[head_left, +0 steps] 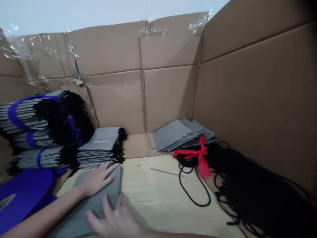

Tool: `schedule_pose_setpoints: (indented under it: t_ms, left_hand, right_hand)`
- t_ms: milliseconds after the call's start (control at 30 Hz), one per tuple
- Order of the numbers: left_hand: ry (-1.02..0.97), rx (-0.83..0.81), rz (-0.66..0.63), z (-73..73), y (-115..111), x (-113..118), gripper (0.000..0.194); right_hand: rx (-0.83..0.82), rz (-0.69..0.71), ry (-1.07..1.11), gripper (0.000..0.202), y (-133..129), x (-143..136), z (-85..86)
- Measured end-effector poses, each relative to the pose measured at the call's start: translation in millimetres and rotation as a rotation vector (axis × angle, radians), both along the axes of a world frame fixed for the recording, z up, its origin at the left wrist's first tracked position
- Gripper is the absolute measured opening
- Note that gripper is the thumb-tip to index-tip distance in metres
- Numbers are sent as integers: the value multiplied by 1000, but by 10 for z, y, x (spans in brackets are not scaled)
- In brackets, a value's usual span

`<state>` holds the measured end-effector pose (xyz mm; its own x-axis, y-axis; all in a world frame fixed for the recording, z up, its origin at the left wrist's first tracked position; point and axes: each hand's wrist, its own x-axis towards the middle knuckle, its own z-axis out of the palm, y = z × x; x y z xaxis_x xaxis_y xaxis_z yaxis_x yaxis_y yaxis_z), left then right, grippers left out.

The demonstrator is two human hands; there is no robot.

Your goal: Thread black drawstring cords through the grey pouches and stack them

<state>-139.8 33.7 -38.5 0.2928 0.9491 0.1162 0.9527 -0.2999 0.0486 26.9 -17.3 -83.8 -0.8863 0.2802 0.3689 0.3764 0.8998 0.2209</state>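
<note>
Grey flat fabric pieces (96,206) lie on the pale board at the lower left. My left hand (99,178) rests flat on their upper part with its fingers spread. Lower down, my right hand (115,213) touches their right side, fingers apart and slightly bent. Just beyond my left hand stands a stack of grey pouches (99,140) marked INTEX, with black cord ends on its right. A thin metal needle-like tool (160,171) with a looped end lies to the right of my hands. Neither hand holds anything.
Bundles of grey pouches (39,157) tied with blue strips stand at the left, above a blue ribbon roll (27,191). Loose grey pieces (173,134) lie at the back. Black cords (255,185), with a red tie (203,157), spread along the right. Cardboard walls (168,92) surround the board (158,205).
</note>
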Motion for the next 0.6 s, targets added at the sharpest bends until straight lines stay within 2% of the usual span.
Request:
schedule_pose_setpoints:
  t_ms: [67,133,200,267,333,433,533,600]
  left_hand:
    - [38,34,-16,-8,11,-43,51]
    - [98,88,-27,34,42,-63,53]
    - [140,157,-40,134,107,-21,51]
    - [140,228,-50,282,217,122,45]
    - [103,282,-64,432,388,390,41]
    - [-16,297,-157,531,779,970,40]
    - [-184,250,-262,422,1250,1537,44]
    - [-192,172,-376,291,1517,1778,55]
  right_hand:
    - [-49,46,-51,69,16,82,180]
    - [-88,72,-9,72,95,281,370]
    - [-99,49,25,71,273,605,560]
    - [-58,-60,30,62,560,1024,744]
    - [-34,-188,30,37,927,1476,898]
    - [3,-304,52,35,1496,2058,995]
    - [29,-419,80,42,1912,2390,911]
    - [36,-426,39,41,2069,2468,820]
